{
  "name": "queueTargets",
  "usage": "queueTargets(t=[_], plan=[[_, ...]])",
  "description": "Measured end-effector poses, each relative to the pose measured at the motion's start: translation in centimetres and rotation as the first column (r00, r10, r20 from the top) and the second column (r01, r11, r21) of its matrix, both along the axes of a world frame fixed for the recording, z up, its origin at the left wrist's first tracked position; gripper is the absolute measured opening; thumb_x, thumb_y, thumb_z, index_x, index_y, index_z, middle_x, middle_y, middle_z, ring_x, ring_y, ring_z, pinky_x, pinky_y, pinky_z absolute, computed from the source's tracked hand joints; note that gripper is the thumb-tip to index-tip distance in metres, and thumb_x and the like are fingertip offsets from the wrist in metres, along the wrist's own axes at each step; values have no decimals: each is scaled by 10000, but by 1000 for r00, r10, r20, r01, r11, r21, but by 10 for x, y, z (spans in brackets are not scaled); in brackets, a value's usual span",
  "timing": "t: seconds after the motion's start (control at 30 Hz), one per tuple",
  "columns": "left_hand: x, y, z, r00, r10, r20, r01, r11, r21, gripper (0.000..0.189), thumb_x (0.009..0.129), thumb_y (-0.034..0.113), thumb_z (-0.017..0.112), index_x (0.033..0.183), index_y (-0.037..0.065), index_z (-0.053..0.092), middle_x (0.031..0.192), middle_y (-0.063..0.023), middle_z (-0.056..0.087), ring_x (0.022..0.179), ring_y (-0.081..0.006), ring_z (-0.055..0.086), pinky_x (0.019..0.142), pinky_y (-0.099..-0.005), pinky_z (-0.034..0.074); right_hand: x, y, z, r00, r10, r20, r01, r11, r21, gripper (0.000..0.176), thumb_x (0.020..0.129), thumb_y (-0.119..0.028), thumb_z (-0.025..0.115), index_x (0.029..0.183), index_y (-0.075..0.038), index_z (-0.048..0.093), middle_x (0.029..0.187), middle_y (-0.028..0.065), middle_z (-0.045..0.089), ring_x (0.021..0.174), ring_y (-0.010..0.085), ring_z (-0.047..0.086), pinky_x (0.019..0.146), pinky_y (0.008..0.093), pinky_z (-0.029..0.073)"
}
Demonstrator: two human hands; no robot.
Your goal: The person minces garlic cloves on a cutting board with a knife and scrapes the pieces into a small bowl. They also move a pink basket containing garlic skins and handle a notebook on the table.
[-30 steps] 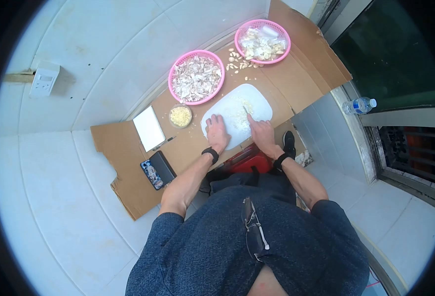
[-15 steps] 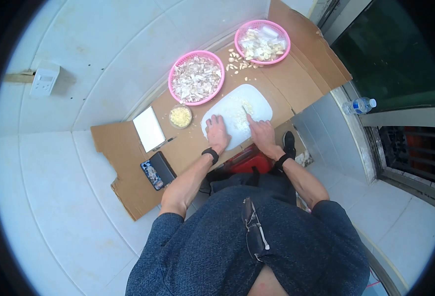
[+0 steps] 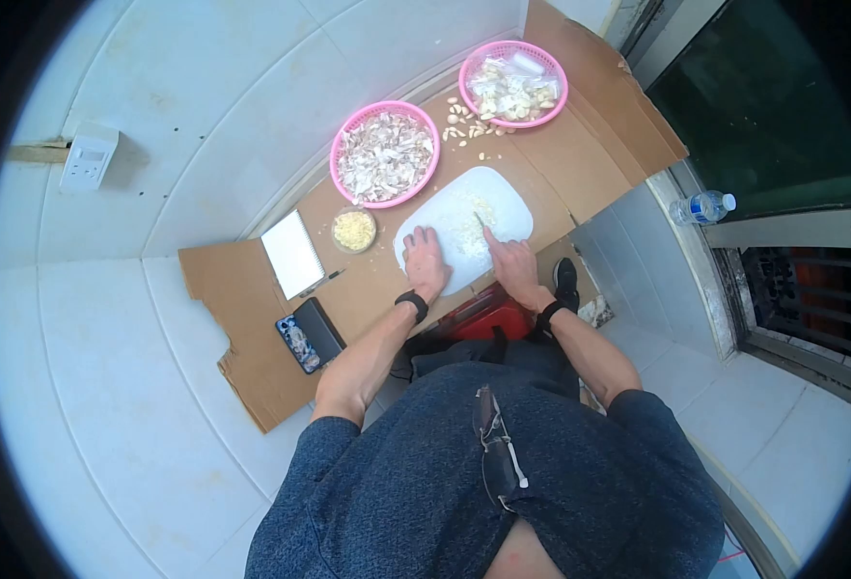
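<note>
Cutting board: the white cutting board (image 3: 503, 188) lies flat on the cardboard-covered desk (image 3: 541, 181), near its edge on the person's side.
Chopped garlic: the pale chopped garlic (image 3: 470, 232) is spread over the middle and right part of the board, between the hands.
Left hand: the left hand (image 3: 425, 262) rests palm down on the board's left part, fingers spread a little apart, holding nothing.
Right hand: the right hand (image 3: 514, 262) is at the board's right edge, fingers closed around the handle of a small knife (image 3: 480, 221), index finger extended along it.
Knife: its blade points away from the person, over the garlic; whether it touches the board cannot be told.
Bowl: a small clear bowl (image 3: 337, 239) of minced garlic stands left of the board.
Baskets: a pink basket (image 3: 332, 169) of papery skins stands beyond the bowl; a second pink basket (image 3: 562, 77), farther right, holds cloves and clear plastic.
Loose cloves: several garlic cloves (image 3: 471, 127) lie beside the second basket.
Left end: a notepad (image 3: 291, 253), a pen (image 3: 321, 283) and a phone (image 3: 297, 344) lie there.
</note>
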State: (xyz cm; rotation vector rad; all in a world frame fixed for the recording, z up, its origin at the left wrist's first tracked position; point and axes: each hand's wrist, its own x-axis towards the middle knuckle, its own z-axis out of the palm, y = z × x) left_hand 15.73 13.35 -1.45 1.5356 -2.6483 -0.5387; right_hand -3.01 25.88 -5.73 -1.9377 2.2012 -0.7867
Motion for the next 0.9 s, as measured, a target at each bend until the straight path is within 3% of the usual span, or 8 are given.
queueTargets(t=[0.27,0.33,0.6,0.67,0.9], plan=[[0,0,-5,1000,-4,1,4,1000,-16,922,598,119,993,1404,6,560,1467,-197,527,1332,-436,521,1070,-533,552,12,0,17,1000,22,1,-22,997,-70,565,1018,-101,692,1571,-45,593,805,109,697,792,292,671,777,460,478],[0,1,-4,1000,-3,-6,3,1000,-24,914,596,114,987,1398,6,562,1461,-196,528,1327,-433,523,1072,-532,551,13,2,6,999,18,29,-19,999,40,563,1017,-103,696,1568,-46,596,808,107,700,793,290,673,780,459,479],[-1,1,1,1000,5,6,-5,1000,-4,885,607,99,966,1386,6,558,1437,-193,533,1314,-428,527,1065,-532,547,15,3,11,998,62,7,-62,998,31,557,1022,-120,693,1566,-46,596,819,109,715,789,298,678,793,461,485],[-2,1,1,1000,24,-3,-24,1000,-17,952,598,97,1022,1420,6,550,1447,-196,540,1313,-437,528,1107,-501,541,16,1,6,998,57,14,-58,996,63,556,1021,-122,695,1563,-47,597,819,111,716,788,301,678,796,461,486],[-1,2,3,1000,22,-1,-22,1000,3,948,599,101,1026,1415,12,552,1449,-189,537,1312,-436,529,1097,-504,551,23,4,5,996,82,17,-83,996,42,583,1018,-123,695,1583,-41,577,814,110,716,778,303,677,789,462,479]])
